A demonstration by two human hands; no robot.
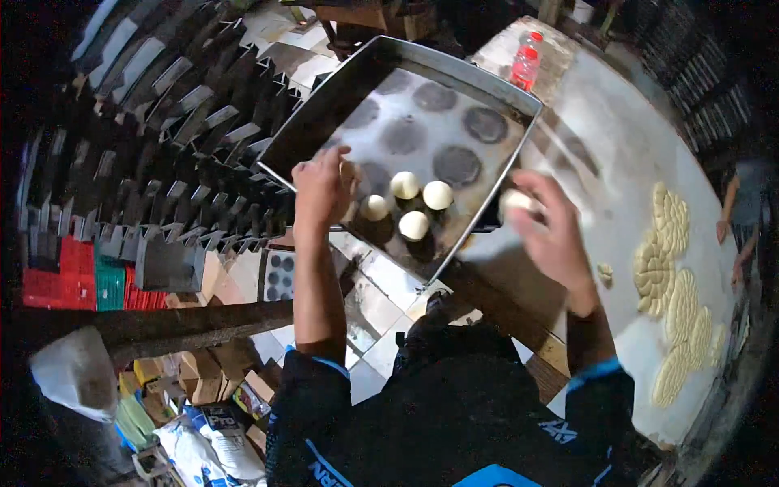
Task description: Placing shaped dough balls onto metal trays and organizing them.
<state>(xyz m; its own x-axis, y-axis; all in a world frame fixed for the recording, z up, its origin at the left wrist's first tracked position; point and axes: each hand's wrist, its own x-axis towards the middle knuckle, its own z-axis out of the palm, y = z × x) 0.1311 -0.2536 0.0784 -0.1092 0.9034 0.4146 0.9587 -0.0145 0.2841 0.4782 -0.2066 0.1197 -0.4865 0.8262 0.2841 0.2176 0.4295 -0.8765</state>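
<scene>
My left hand (320,187) is over the left edge of a deep metal baking tray (487,79), its fingers curled; what they hold, if anything, is hidden. Just beside it a pale dough ball (350,213) shows in part. Several round white dough balls, one of them a dough ball (414,226) closest to me, rest in the near part of the tray, which has dark round marks on its bottom. To the right, just outside the tray's rim, my right hand (552,231) grips another dough ball (519,203); both are slightly blurred.
Rows of dough pieces (669,284) lie on the pale worktable (600,341) at right, with one small piece (604,273) apart. A red bottle (526,66) stands at its far end. Stacked metal trays (154,146) fill the left. Another person's hand (721,230) shows at far right.
</scene>
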